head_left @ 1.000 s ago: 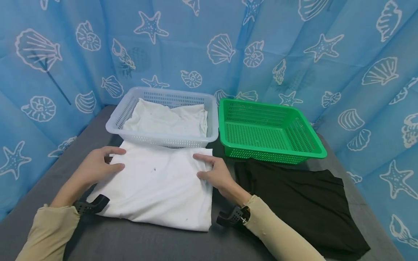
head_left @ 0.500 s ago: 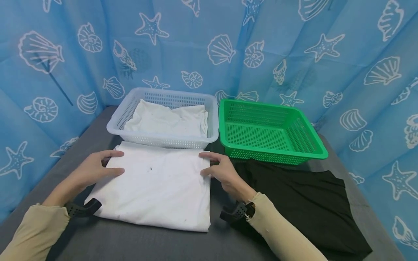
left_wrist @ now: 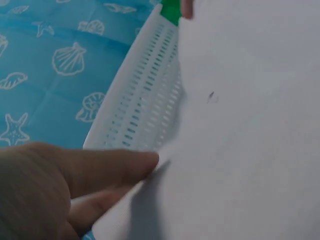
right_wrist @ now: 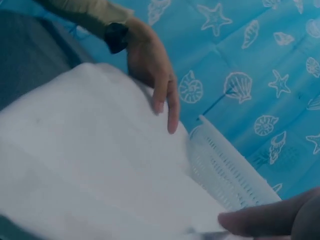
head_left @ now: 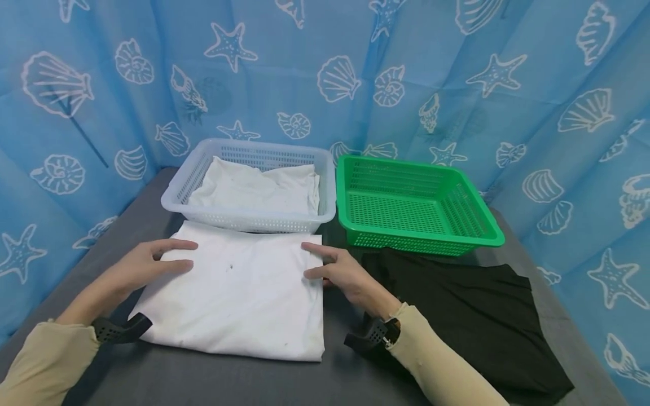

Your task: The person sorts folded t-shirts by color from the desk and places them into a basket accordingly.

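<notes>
White cloth point(head_left: 244, 304) lies between the 2 hands point(head_left: 134, 268) point(head_left: 350, 276).

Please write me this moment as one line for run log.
left hand: over left edge of white cloth; right hand: over right edge; white basket: holds more white fabric; black cloth: in front of green basket

A blue curtain point(head_left: 284, 67) printed with white outlined seashells and starfish hangs in soft vertical folds along the left, far and right sides, with a thin dark line slanting down its left part. It encloses a dark grey tabletop point(head_left: 223, 383), paler toward the right edge, under fairly even, diffuse light.
</notes>
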A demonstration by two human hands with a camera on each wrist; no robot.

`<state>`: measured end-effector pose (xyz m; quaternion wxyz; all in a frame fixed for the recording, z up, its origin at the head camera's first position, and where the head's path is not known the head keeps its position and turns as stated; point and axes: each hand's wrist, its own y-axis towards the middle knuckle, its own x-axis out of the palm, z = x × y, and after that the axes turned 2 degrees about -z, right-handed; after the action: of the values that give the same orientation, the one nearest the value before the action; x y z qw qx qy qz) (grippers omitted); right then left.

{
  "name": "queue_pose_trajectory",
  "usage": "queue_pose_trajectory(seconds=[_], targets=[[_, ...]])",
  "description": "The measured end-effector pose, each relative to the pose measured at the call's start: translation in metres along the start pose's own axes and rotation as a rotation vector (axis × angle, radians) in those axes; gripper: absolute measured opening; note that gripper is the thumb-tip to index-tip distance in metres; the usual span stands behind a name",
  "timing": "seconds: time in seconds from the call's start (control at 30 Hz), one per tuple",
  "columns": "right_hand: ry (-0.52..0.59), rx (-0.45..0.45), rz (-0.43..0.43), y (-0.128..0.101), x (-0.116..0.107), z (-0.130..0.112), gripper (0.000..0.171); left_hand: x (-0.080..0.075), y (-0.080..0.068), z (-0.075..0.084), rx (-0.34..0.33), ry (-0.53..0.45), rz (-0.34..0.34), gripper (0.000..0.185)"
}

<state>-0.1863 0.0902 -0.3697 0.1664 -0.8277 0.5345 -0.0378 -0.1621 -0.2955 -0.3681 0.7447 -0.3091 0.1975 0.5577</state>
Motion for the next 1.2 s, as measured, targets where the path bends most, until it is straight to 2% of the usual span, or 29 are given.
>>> queue_pose_trajectory(seconds=[0.1,0.17,0.3,0.4,0.5,0.63,0.83,1.07,1.2], targets=[[-0.022,-0.067,-0.011,0.001,0.003,0.001,0.061,0.002,0.000,0.001,0.043,0.019,-0.003,0.066],[0.012,-0.095,-0.036,0.002,0.006,0.002,0.064,0.002,0.000,0.001,0.067,0.011,-0.006,0.065],[0.028,-0.127,-0.113,0.005,0.011,0.004,0.068,0.004,0.001,0.001,0.064,-0.050,-0.047,0.064],[-0.119,-0.167,-0.122,0.006,0.017,0.004,0.070,0.003,0.001,-0.001,0.062,-0.063,-0.060,0.062],[-0.290,-0.243,-0.098,0.003,0.022,0.003,0.070,0.002,-0.002,-0.002,0.094,-0.044,-0.054,0.061],[-0.373,-0.343,-0.075,-0.002,0.023,0.000,0.072,-0.002,-0.012,-0.003,0.144,0.015,-0.023,0.065],[-0.340,-0.388,-0.035,-0.007,0.015,-0.009,0.072,-0.008,-0.023,-0.001,0.192,0.084,0.072,0.066],[-0.221,-0.380,-0.042,-0.020,0.007,-0.024,0.070,-0.016,-0.038,0.008,0.235,0.062,0.109,0.064],[-0.239,-0.420,-0.025,-0.026,0.001,-0.036,0.070,-0.022,-0.047,0.016,0.253,0.020,0.120,0.063]])
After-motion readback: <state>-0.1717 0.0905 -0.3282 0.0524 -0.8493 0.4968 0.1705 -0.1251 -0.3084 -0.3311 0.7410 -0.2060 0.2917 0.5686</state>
